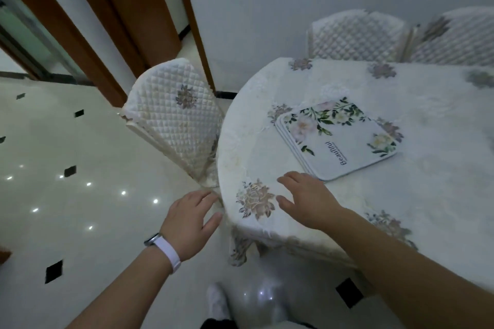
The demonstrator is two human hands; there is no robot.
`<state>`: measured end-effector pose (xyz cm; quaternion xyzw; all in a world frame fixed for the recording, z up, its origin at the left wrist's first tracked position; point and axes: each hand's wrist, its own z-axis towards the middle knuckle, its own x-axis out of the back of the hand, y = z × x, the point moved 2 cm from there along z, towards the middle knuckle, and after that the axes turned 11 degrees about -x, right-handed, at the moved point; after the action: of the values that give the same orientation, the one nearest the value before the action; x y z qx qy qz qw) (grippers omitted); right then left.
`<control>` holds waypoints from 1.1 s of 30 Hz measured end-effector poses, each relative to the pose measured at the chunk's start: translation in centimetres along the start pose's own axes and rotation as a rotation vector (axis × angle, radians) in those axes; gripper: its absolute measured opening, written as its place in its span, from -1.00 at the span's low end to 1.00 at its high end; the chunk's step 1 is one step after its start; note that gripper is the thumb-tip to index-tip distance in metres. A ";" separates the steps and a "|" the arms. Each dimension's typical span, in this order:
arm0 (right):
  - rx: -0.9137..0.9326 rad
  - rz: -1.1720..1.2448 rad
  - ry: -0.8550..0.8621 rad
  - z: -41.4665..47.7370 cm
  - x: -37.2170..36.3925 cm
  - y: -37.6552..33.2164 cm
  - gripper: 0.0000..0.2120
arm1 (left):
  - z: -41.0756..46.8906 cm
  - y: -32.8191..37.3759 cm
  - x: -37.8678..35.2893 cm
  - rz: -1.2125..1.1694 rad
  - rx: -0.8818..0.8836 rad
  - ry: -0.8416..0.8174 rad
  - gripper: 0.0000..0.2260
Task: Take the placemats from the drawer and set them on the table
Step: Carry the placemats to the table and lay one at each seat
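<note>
Now: placemats stacked on table | left hand, right hand (both empty) fingers spread

The word "Beautiful" stands in dark letters on the top placemat of the stack; a finer line beside it is unreadable.

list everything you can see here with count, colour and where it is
placemats: one stack, several edges showing, white with flowers, on the table
table: one, under a cream floral cloth, right
chairs: three, cream quilted covers, one left of table, two behind
floor: pale tiles, small black diamonds
door frames: brown, upper left
left hand: empty, white wristband, beside table edge
right hand: empty, over the cloth near the stack
</note>
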<state>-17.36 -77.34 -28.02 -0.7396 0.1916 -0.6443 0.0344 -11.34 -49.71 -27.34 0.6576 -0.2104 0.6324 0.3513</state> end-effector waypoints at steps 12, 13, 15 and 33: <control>-0.371 0.035 -0.009 6.1 -0.3 2.7 -0.51 | 15.3 -7.8 -2.4 -0.128 -0.279 -0.104 -0.34; -0.400 0.030 -0.011 6.6 -0.3 2.7 -0.51 | 16.7 -8.8 -2.4 -0.143 -0.284 -0.114 -0.33; -0.458 0.010 -0.001 7.6 0.0 2.7 -0.52 | 19.5 -10.5 -2.5 -0.157 -0.313 -0.129 -0.39; -1.009 0.275 0.091 6.8 -1.9 8.8 -0.53 | 37.7 -7.3 -8.3 -0.290 -0.449 -0.414 -0.46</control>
<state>-13.12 -86.21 -33.52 -0.6034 0.5747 -0.4930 -0.2501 18.76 -73.73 -35.16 0.7014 -0.3157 0.3665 0.5235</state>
